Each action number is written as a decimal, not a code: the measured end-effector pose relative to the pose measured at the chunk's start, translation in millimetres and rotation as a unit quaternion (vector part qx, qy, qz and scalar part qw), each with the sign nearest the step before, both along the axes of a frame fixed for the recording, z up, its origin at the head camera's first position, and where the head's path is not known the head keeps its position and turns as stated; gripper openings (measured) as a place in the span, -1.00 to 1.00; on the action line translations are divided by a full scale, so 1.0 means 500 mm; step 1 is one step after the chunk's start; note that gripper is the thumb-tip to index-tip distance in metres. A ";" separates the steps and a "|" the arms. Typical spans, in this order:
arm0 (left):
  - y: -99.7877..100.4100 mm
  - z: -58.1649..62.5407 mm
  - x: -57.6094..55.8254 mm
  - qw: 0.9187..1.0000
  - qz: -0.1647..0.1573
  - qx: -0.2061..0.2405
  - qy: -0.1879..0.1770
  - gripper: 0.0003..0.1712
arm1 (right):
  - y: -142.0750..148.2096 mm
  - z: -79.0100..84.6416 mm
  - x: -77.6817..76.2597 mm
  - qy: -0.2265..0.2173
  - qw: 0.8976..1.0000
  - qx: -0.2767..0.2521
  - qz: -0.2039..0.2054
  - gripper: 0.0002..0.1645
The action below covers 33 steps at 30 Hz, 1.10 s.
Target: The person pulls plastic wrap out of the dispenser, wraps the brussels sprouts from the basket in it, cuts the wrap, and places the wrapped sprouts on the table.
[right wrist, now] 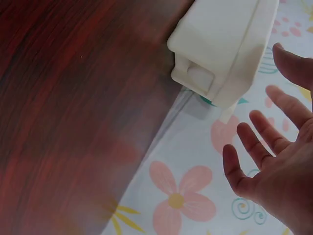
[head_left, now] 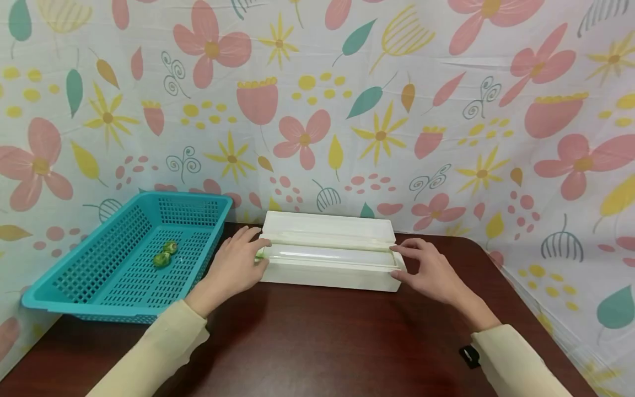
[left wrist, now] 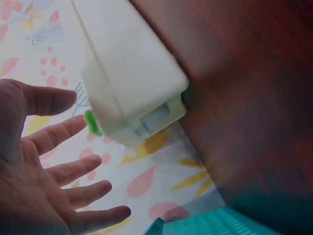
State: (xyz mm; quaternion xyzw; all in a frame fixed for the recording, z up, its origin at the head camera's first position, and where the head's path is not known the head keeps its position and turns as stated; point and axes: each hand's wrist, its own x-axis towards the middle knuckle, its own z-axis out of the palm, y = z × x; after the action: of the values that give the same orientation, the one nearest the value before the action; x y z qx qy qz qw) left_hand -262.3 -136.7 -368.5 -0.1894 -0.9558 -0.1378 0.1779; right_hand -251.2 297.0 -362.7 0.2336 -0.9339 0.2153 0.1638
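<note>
A white long box with its lid raised, apparently a cling film dispenser (head_left: 329, 278), lies on the table against the cloth backdrop. A glossy roll (head_left: 327, 255) shows inside it. At its left end is my left hand (head_left: 238, 259), fingers spread, index fingertip close to a small green tab (left wrist: 92, 123); whether they touch I cannot tell. My right hand (head_left: 431, 270) is at the right end, thumb and index finger apart near the corner. In the right wrist view, its fingers are loosely bent beside the box end (right wrist: 215, 63), with nothing visible between them.
To the left stands a teal plastic basket (head_left: 124, 311) holding two small green-and-brown pieces (head_left: 166, 255). The dark wooden table (head_left: 322, 342) extends in front of the box. Behind hangs a floral cloth (head_left: 317, 182). A small black object (head_left: 468, 357) lies by the right sleeve.
</note>
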 end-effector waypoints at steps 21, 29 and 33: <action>0.007 -0.026 -0.018 0.985 0.025 0.151 -0.074 -0.85 | 0.004 -0.021 -0.034 -0.082 0.994 -0.072 0.025 -0.83; 0.012 -0.026 -0.024 0.975 0.046 0.209 -0.068 -0.90 | -0.007 -0.013 -0.037 -0.113 0.989 -0.099 0.000 -0.89; 0.019 -0.027 -0.028 0.973 0.053 0.218 -0.061 -0.87 | -0.011 -0.013 -0.042 -0.132 0.983 -0.123 -0.015 -0.86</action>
State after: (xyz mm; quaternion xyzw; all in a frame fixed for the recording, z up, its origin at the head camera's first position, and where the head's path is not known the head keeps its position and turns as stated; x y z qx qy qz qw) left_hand -276.3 -127.3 -382.1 -0.0863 -0.9202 -0.3449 0.1637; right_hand -272.1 291.7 -369.3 0.1676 -0.9171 0.3550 0.0694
